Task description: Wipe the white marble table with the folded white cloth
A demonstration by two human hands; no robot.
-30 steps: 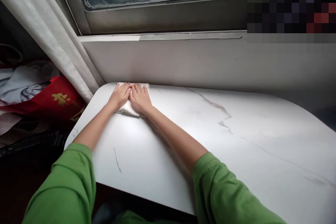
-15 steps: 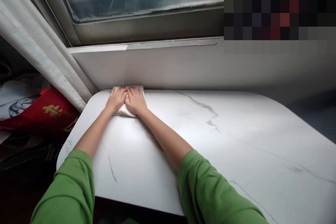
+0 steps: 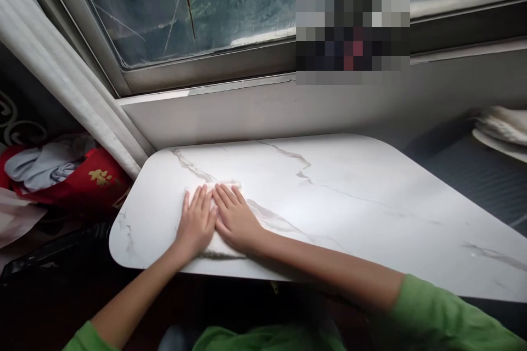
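A folded white cloth (image 3: 224,247) lies flat on the white marble-patterned table (image 3: 349,219), near its front edge on the left. Pressed flat on the cloth's left part is my left hand (image 3: 196,225), its fingers stretched forward. My right hand (image 3: 236,216) rests the same way on the right part, fingers extended and palm down. The two hands touch or nearly touch at the thumbs. Both palms hide much of the cloth.
Behind the table runs a wall (image 3: 230,115) below a window (image 3: 197,16). A pale curtain (image 3: 74,66) hangs at left, beside a red bag (image 3: 88,175) with grey fabric in it. A dark ribbed surface (image 3: 461,159) lies at right.
Both hands and the cloth have moved from the table's back edge by the wall toward its front edge. The view has shifted, showing more of the window and the right side.
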